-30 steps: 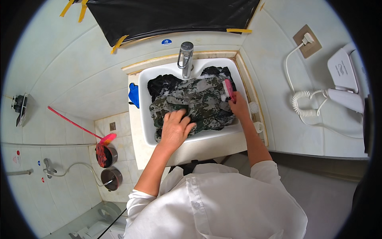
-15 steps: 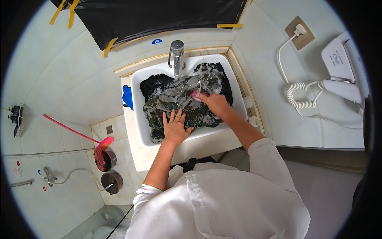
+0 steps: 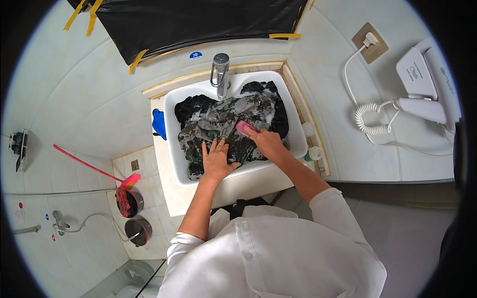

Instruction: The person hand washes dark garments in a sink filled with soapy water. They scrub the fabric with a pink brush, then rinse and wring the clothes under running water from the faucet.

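Wet camouflage clothing [image 3: 223, 119] with dark green, grey and black patches fills the white sink [image 3: 172, 149], some foam on it. My left hand [image 3: 217, 161] lies flat on the cloth near the sink's front edge, fingers spread. In my right hand [image 3: 267, 143] is a pink scrubbing brush [image 3: 246, 128], pressed against the cloth right of the middle. Its bristles are hidden beneath it. A chrome faucet [image 3: 220, 74] stands behind the clothing; no running water can be made out.
A blue cloth or glove [image 3: 159, 123] hangs at the counter's left edge. A small white bottle [image 3: 313, 153] stands at the right of the sink. Two dark buckets [image 3: 138, 232] and a pink-handled broom [image 3: 89, 163] are on the left. A white hair dryer [image 3: 422, 110] hangs on the right wall.
My right hand has drawn the pink brush a little toward me over the cloth. The left hand stays spread in about the same place. Less white splashing shows near the faucet.
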Motion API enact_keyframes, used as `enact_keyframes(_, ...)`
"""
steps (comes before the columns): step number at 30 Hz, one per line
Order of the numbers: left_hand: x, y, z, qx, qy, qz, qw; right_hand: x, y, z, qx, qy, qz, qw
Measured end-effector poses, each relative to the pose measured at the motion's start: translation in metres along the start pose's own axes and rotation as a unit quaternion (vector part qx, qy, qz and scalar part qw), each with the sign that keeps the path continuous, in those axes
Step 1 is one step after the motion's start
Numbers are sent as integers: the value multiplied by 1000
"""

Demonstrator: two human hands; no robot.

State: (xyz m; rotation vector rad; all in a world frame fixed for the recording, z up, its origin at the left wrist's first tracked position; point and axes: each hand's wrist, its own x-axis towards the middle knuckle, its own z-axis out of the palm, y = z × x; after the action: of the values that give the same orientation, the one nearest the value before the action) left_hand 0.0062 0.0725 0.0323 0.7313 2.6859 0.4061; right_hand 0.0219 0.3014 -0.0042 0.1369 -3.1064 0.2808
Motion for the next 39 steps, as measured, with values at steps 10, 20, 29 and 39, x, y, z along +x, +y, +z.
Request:
enact_keyframes(10, 95, -2, 18, -82, 196, -134, 968, -36, -10, 5, 37, 19, -18, 999)
enact_keyframes(20, 30, -36, 10, -281, 272, -192, 900, -15, -17, -4, 62, -4, 66, 996)
enact_keyframes(29, 31, -27, 23, -257, 222, -215, 916, 14, -51, -23, -4, -101, 45, 994)
enact_keyframes(39, 23, -24, 27, -289, 216, -207, 910, 3, -64, 13, 39, -86, -19, 995)
